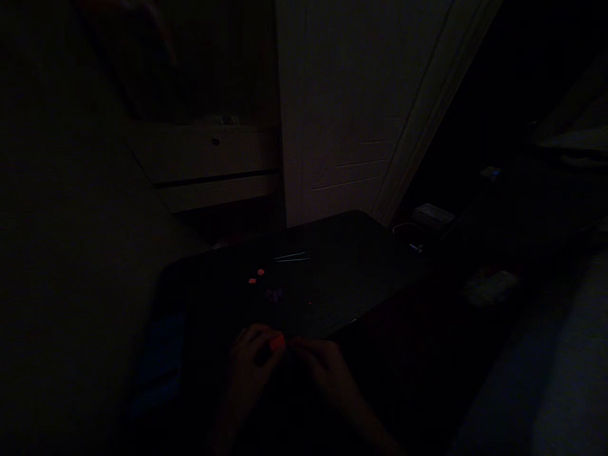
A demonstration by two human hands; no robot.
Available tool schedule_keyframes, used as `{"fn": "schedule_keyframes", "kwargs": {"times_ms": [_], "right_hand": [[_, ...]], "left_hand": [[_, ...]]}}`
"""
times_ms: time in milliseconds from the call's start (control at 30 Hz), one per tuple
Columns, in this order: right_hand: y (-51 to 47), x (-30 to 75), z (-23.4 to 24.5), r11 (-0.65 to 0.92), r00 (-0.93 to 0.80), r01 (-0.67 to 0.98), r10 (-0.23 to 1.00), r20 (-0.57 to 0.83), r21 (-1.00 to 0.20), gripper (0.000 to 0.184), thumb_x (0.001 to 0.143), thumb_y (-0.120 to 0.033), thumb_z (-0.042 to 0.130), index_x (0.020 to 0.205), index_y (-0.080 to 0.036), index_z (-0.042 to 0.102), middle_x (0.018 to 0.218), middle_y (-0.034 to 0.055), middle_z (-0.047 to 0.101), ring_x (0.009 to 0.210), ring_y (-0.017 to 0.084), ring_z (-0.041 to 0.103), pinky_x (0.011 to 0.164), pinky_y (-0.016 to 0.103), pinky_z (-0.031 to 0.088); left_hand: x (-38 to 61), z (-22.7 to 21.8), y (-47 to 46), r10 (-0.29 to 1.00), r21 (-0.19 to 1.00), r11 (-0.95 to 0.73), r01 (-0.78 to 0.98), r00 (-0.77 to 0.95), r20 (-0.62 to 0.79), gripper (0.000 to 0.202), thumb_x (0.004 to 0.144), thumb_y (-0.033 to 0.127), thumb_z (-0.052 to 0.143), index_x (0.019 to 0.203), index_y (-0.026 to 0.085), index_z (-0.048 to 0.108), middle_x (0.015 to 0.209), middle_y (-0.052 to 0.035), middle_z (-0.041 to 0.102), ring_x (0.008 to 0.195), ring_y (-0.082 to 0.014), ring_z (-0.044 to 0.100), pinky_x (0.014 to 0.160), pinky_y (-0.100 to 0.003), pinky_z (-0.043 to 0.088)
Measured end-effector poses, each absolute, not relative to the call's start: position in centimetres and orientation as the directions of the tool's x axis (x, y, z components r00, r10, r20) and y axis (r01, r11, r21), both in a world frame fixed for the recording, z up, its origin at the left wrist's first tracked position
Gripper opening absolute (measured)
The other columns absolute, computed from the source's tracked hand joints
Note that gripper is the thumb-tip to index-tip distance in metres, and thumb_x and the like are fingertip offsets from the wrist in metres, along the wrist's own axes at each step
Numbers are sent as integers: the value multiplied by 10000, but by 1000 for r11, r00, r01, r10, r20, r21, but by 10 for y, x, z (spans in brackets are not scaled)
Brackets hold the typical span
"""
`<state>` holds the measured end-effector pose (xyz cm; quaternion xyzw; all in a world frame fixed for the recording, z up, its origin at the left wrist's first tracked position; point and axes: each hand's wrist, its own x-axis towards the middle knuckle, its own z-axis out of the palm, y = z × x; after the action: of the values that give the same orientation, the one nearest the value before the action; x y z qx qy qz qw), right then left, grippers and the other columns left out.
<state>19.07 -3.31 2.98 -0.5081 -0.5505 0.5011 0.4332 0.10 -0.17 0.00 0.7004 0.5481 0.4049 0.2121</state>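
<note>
The scene is very dark. My left hand (251, 362) and my right hand (319, 366) meet at the near edge of a small dark table (342, 278). Between their fingertips is a small orange-red piece (277, 343), which the left hand's fingers pinch. The right hand's fingers curl in toward it; whether they touch it I cannot tell. On the table beyond lie two small orange bits (257, 276), a faint purplish bit (274, 294) and two thin pale sticks (291, 257).
A pale door (351, 107) stands behind the table, with a light drawer unit (209, 158) to its left. Dim boxes and clutter (432, 215) lie on the floor at right. A pale surface (570, 354) fills the lower right.
</note>
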Motion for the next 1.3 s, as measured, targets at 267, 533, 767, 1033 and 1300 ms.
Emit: {"fn": "schedule_keyframes", "kwargs": {"times_ms": [267,533,767,1033,1300], "right_hand": [[-34,177,11,4,61,147,998,13,-989,295,1012,-321,549,1071,-202,813,1074,108,825,1014,280,769,925,360,565],[-36,180,16,21,-15,104,1000,19,-994,310,1000,-324,572,1101,-204,839,1121,116,827,1058,299,768,984,400,562],[-35,189,22,-48,0,115,999,-49,-992,285,973,-309,590,1034,-191,842,1084,111,833,1039,309,770,940,383,567],[-33,180,17,-5,36,168,999,1,-986,262,982,-214,574,1047,-200,827,1066,91,832,1011,268,775,927,338,560],[-37,182,26,13,-38,156,999,7,-988,313,964,-191,567,1092,-217,852,1076,96,839,1016,285,786,946,376,578]], "left_hand": [[1,2,-1,939,743,-317,589,89,331,215,882,470,721,919,287,826,976,-61,788,944,-286,740,863,-451,611],[-1,-2,-1,938,732,-321,601,93,335,172,874,425,741,932,290,831,993,-56,795,963,-291,744,882,-465,608],[-1,-2,-1,951,751,-291,593,97,292,174,863,420,746,954,297,830,1009,-49,779,975,-285,736,890,-453,602],[-2,-3,0,963,773,-252,582,77,257,235,827,477,757,938,288,841,996,-62,750,954,-292,732,872,-453,605],[1,3,0,976,795,-207,570,62,210,292,824,544,744,925,287,839,948,-50,743,867,-263,734,795,-402,614]]}}
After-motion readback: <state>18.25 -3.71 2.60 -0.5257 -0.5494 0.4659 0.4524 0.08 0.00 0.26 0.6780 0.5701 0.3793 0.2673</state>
